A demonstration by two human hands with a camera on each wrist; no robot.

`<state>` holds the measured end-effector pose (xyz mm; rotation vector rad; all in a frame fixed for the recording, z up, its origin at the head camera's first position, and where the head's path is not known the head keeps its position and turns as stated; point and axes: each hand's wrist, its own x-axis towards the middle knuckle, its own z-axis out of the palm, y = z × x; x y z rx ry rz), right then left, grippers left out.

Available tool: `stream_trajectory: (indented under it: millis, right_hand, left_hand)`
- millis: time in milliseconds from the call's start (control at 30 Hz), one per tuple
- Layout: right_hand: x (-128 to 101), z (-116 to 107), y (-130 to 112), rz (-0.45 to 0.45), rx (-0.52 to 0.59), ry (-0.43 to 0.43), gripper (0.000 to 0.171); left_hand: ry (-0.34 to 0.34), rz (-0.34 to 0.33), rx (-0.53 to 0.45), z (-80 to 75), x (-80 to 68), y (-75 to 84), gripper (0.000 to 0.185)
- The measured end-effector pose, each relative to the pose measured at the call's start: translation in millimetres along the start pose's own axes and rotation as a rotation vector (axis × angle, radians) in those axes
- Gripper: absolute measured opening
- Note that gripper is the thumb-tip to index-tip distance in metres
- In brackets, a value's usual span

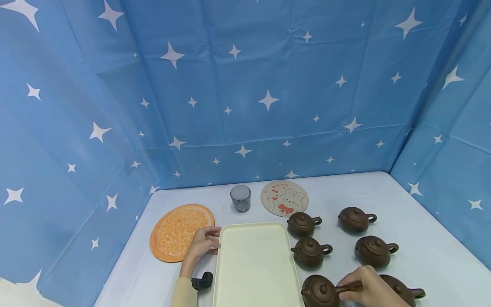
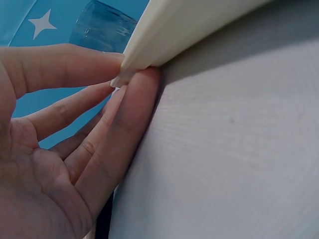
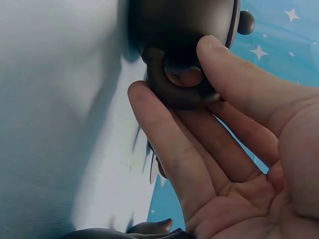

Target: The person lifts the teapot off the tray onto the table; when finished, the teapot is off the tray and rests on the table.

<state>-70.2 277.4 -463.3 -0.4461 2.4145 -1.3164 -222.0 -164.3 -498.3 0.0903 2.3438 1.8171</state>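
A cream rectangular tray [image 1: 256, 264] lies in the middle of the table. My left hand [image 1: 205, 242] pinches its left edge; in the left wrist view the thumb [image 2: 65, 67] lies along one side of the tray's rim [image 2: 144, 42] and the fingers on the other. At the tray's right side, near the front, stands a dark brown teapot [image 1: 320, 291]. My right hand [image 1: 364, 283] grips its handle. The right wrist view shows the loop handle [image 3: 172, 94] between thumb and fingers, and the teapot's body [image 3: 179, 25] at the table surface.
Two brown teapots, a nearer one [image 1: 309, 252] and a farther one [image 1: 301, 224], line the tray's right side. Farther right stand several more [image 1: 354, 219]. Behind the tray are a grey glass [image 1: 241, 198] and a rabbit-print round mat [image 1: 284, 198]. An orange round mat [image 1: 180, 233] lies left.
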Motion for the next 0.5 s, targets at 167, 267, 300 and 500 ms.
stream_trajectory:
  millis: [167,267,300,500]
  right_hand:
    - [-1,0,-4,0.007,0.021,-0.030,0.018]
    - [-1,-4,-6,0.001,-0.016,-0.038,0.022]
    - [0,-6,-8,0.005,-0.035,-0.035,0.024]
    - [7,-13,-22,-0.024,-0.192,0.077,0.033]
  left_hand:
    - [0.004,0.006,0.105,0.9,-3.7,8.6,0.052]
    - [0.017,0.076,0.334,2.2,-8.9,23.6,0.052]
    - [0.027,0.105,0.424,2.8,-11.4,30.0,0.051]
    - [0.059,0.267,0.729,13.6,-30.9,63.5,0.041]
